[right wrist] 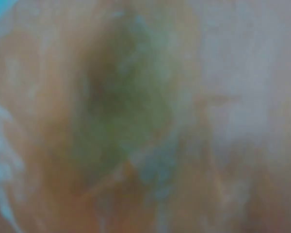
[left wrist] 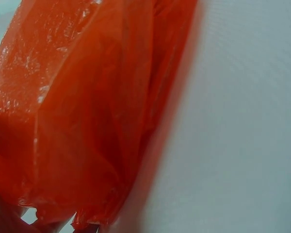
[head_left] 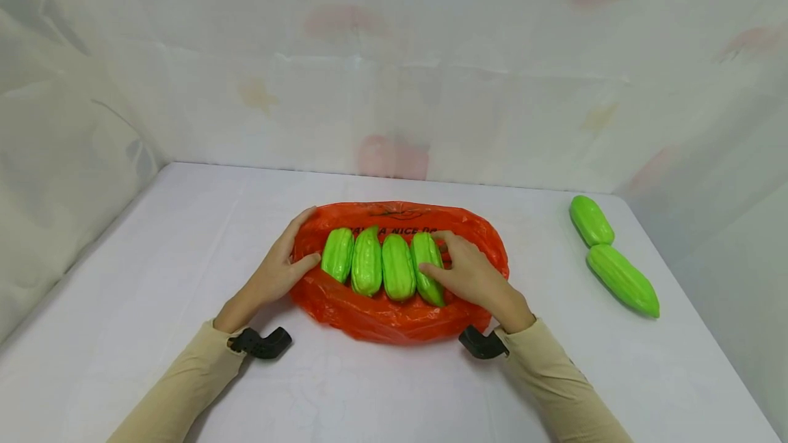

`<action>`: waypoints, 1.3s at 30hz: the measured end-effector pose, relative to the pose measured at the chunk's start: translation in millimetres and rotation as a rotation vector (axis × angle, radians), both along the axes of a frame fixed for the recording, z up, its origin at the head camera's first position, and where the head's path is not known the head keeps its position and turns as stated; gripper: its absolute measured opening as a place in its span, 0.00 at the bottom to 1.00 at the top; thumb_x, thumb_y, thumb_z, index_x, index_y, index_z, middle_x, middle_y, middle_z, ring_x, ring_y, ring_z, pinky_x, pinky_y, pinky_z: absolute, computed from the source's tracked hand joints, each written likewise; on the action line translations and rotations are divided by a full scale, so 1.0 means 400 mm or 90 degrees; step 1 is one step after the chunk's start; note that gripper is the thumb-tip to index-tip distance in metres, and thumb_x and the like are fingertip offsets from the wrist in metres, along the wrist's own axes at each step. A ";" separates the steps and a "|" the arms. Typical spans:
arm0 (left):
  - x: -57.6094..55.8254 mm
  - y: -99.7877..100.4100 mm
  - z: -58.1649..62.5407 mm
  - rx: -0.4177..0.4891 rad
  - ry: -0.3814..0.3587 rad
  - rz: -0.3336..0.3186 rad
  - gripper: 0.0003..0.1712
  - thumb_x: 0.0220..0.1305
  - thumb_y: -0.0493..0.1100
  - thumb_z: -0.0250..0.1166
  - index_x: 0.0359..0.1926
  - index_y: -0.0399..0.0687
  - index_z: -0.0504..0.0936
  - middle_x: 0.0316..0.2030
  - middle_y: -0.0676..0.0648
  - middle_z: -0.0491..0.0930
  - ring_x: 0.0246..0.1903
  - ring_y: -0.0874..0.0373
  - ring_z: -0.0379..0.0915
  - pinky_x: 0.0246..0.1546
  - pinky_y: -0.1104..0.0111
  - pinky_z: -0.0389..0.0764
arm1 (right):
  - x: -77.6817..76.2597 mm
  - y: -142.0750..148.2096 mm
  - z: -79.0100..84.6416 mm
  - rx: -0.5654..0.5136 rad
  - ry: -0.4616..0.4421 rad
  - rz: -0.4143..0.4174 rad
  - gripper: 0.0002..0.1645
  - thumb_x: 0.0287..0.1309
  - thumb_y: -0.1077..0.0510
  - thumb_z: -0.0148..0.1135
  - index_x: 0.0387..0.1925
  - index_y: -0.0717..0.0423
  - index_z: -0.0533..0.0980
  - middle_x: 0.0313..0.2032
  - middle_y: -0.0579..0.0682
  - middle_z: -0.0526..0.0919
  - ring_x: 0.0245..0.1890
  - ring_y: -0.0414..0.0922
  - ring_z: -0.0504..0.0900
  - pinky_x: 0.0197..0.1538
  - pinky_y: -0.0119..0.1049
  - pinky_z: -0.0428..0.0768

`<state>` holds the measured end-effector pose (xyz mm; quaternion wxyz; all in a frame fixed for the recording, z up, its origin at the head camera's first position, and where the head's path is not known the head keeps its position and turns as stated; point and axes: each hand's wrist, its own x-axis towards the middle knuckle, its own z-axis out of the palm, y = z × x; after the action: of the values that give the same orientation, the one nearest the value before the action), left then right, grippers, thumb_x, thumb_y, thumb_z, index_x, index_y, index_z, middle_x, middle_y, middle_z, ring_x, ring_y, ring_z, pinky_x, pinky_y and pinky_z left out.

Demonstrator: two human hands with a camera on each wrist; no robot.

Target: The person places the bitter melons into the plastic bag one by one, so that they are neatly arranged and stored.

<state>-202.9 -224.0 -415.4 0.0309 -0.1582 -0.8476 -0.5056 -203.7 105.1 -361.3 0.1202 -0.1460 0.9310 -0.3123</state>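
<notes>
A pale backdrop [head_left: 394, 101] with faded pink shapes stands at 12 o'clock behind a white counter [head_left: 369, 388]. Near the counter's middle, an open red plastic bag [head_left: 394, 323] gapes upward; clock positions here are read from its centre in the head view. Beige sleeves come in at 8 o'clock [head_left: 185, 381] and 4 o'clock [head_left: 554, 381].

The left hand [head_left: 277, 269] holds the bag's rim at 9 o'clock, thumb and fingers set apart around the edge. The right hand [head_left: 474, 275] reaches in from 3 o'clock, its fingers and thumb pinching the rightmost green vegetable [head_left: 429, 286]. That one ends a row of four ridged vegetables inside the bag, the other three [head_left: 366, 265] lying toward 9 o'clock. The right wrist view is too blurred for detail.

Outside, a longer vegetable [head_left: 622, 281] lies at 3 o'clock, well apart from the bag; a shorter one [head_left: 592, 221] sits end to end with it, between 2 and 3. Black wrist pieces [head_left: 265, 344] jut from both cuffs. Smallest is the dark lettering [head_left: 403, 231] inside the bag at 12 o'clock, partly covered.
</notes>
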 end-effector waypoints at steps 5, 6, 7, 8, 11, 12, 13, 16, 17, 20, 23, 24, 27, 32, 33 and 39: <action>-0.001 0.001 -0.002 -0.003 -0.001 0.000 0.44 0.64 0.33 0.57 0.78 0.50 0.50 0.75 0.38 0.54 0.73 0.39 0.53 0.69 0.36 0.56 | -0.001 0.009 0.008 0.004 0.016 -0.004 0.38 0.62 0.46 0.65 0.67 0.59 0.66 0.58 0.57 0.78 0.52 0.52 0.80 0.53 0.48 0.81; -0.001 0.001 -0.002 -0.004 -0.001 0.000 0.44 0.64 0.33 0.57 0.78 0.51 0.50 0.76 0.39 0.54 0.73 0.39 0.53 0.70 0.36 0.56 | -0.001 0.011 0.011 0.001 0.021 -0.004 0.37 0.62 0.47 0.65 0.67 0.59 0.66 0.59 0.57 0.78 0.51 0.51 0.81 0.52 0.47 0.82; -0.001 0.001 -0.002 -0.005 -0.002 0.000 0.44 0.64 0.33 0.57 0.78 0.51 0.50 0.76 0.39 0.54 0.73 0.39 0.52 0.70 0.36 0.56 | -0.001 0.012 0.012 -0.001 0.026 -0.002 0.36 0.62 0.47 0.65 0.66 0.58 0.67 0.59 0.57 0.78 0.49 0.50 0.81 0.51 0.46 0.82; -0.001 0.001 -0.002 -0.004 -0.002 0.000 0.44 0.64 0.32 0.57 0.78 0.51 0.50 0.76 0.39 0.54 0.73 0.39 0.52 0.70 0.36 0.56 | 0.000 0.013 0.014 -0.005 0.031 -0.002 0.36 0.62 0.47 0.66 0.66 0.58 0.67 0.59 0.57 0.78 0.48 0.50 0.82 0.50 0.45 0.83; -0.002 0.002 -0.003 -0.003 -0.002 0.001 0.44 0.65 0.32 0.57 0.78 0.52 0.50 0.76 0.40 0.54 0.73 0.40 0.52 0.70 0.36 0.56 | -0.001 0.016 0.019 -0.019 0.050 0.006 0.35 0.62 0.49 0.66 0.65 0.58 0.68 0.60 0.57 0.78 0.48 0.50 0.83 0.50 0.45 0.83; -0.002 0.002 -0.003 -0.002 -0.003 0.002 0.44 0.65 0.32 0.57 0.78 0.52 0.50 0.76 0.40 0.54 0.73 0.40 0.52 0.70 0.36 0.56 | -0.001 0.016 0.020 -0.022 0.056 0.008 0.34 0.62 0.49 0.66 0.65 0.58 0.68 0.60 0.57 0.78 0.49 0.51 0.82 0.50 0.45 0.83; -0.002 0.002 -0.003 -0.001 -0.003 0.002 0.44 0.65 0.32 0.57 0.78 0.52 0.50 0.76 0.40 0.54 0.73 0.40 0.52 0.70 0.36 0.56 | -0.002 0.017 0.022 -0.025 0.063 0.011 0.34 0.61 0.49 0.66 0.65 0.58 0.69 0.59 0.57 0.79 0.50 0.51 0.82 0.51 0.46 0.82; -0.002 0.002 -0.003 -0.001 -0.002 0.003 0.44 0.65 0.32 0.57 0.78 0.52 0.50 0.76 0.40 0.54 0.73 0.40 0.52 0.70 0.36 0.56 | -0.003 0.021 0.028 -0.036 0.083 0.023 0.34 0.62 0.50 0.66 0.65 0.58 0.69 0.59 0.56 0.79 0.54 0.53 0.80 0.54 0.49 0.81; -0.002 0.001 -0.003 -0.001 -0.003 0.002 0.44 0.65 0.32 0.57 0.78 0.52 0.50 0.76 0.40 0.54 0.73 0.40 0.52 0.70 0.36 0.55 | -0.003 0.023 0.031 -0.040 0.090 0.027 0.34 0.62 0.50 0.66 0.65 0.57 0.69 0.59 0.56 0.79 0.54 0.53 0.80 0.54 0.50 0.81; -0.003 0.001 -0.002 -0.003 -0.002 0.002 0.44 0.64 0.32 0.57 0.78 0.51 0.50 0.76 0.39 0.54 0.73 0.40 0.52 0.70 0.36 0.55 | -0.004 0.030 0.040 -0.055 0.106 0.038 0.33 0.62 0.51 0.66 0.65 0.56 0.69 0.58 0.55 0.80 0.54 0.52 0.80 0.54 0.51 0.81; -0.002 0.001 -0.002 -0.002 -0.004 0.002 0.44 0.64 0.32 0.57 0.78 0.51 0.50 0.76 0.39 0.54 0.73 0.40 0.52 0.70 0.35 0.55 | -0.006 0.039 0.050 -0.078 0.115 0.044 0.33 0.62 0.52 0.66 0.66 0.56 0.69 0.57 0.56 0.80 0.53 0.53 0.82 0.54 0.51 0.81; -0.002 0.001 -0.002 -0.003 -0.004 0.002 0.44 0.64 0.32 0.57 0.78 0.51 0.50 0.76 0.39 0.54 0.73 0.40 0.51 0.70 0.35 0.55 | -0.008 0.043 0.052 -0.084 0.117 0.045 0.33 0.62 0.53 0.66 0.66 0.56 0.69 0.57 0.56 0.80 0.53 0.53 0.82 0.54 0.52 0.81; -0.002 0.001 -0.003 -0.004 -0.007 0.003 0.44 0.64 0.32 0.57 0.78 0.51 0.50 0.76 0.39 0.54 0.73 0.39 0.52 0.70 0.35 0.56 | -0.010 0.052 0.060 -0.095 0.124 0.049 0.33 0.62 0.54 0.66 0.66 0.56 0.68 0.57 0.56 0.80 0.53 0.55 0.82 0.56 0.53 0.80; -0.001 -0.001 -0.002 -0.005 -0.007 0.002 0.44 0.65 0.32 0.57 0.78 0.51 0.50 0.76 0.39 0.54 0.73 0.39 0.53 0.69 0.36 0.57 | -0.012 0.076 0.062 -0.098 0.139 0.052 0.33 0.62 0.55 0.66 0.66 0.57 0.69 0.59 0.57 0.79 0.55 0.56 0.81 0.58 0.55 0.79; -0.001 -0.001 -0.002 -0.005 -0.007 0.002 0.44 0.65 0.32 0.57 0.78 0.51 0.50 0.76 0.39 0.54 0.73 0.39 0.53 0.69 0.35 0.57 | -0.012 0.081 0.062 -0.098 0.142 0.052 0.32 0.62 0.55 0.66 0.66 0.57 0.69 0.59 0.57 0.79 0.55 0.56 0.80 0.58 0.55 0.79; 0.000 -0.001 -0.001 -0.004 -0.008 0.002 0.44 0.65 0.32 0.57 0.78 0.51 0.50 0.76 0.39 0.54 0.73 0.39 0.52 0.69 0.35 0.56 | -0.011 0.107 0.063 -0.093 0.181 0.062 0.30 0.62 0.57 0.66 0.64 0.59 0.70 0.59 0.58 0.79 0.56 0.57 0.80 0.57 0.56 0.79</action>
<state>-202.8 -224.6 -415.7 0.0261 -0.1537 -0.8497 -0.5037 -208.2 148.0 -336.2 -0.0087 -0.2418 0.9053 -0.3491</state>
